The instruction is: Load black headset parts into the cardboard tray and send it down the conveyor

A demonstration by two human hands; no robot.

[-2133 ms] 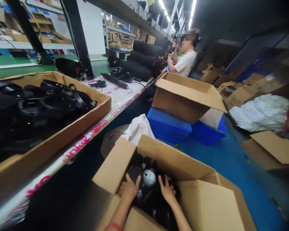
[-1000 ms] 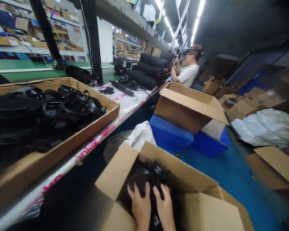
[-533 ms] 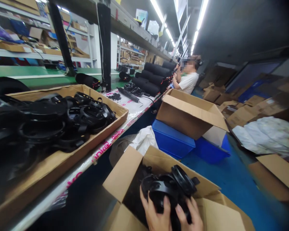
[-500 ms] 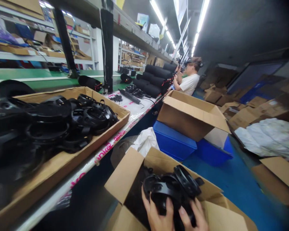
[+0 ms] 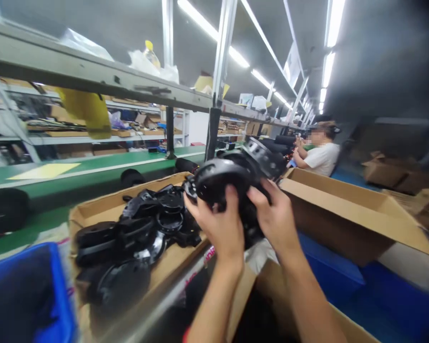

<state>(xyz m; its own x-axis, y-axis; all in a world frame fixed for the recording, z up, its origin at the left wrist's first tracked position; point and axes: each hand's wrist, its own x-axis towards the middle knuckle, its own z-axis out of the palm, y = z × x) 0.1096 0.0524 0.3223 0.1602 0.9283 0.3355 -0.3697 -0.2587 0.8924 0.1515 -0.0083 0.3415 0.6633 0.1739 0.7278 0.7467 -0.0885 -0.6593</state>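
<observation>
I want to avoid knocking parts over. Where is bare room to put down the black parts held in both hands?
The shallow cardboard tray shows bare cardboard along its near right edge, below the left hand. Its middle and left are crowded with black ring parts. The green belt behind the tray looks mostly bare. Both hands, the right hand too, grip the black parts.

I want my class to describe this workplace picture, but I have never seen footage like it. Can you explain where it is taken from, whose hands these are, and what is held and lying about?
The camera sits on a worker's head and looks out over their own bare hands. The left hand and right hand together grip a bundle of black round plastic parts, raised above the bench. On the bench a shallow cardboard tray holds more black parts. A blue bin is at lower left, an open carton to the right. Another person works further along the line.
</observation>
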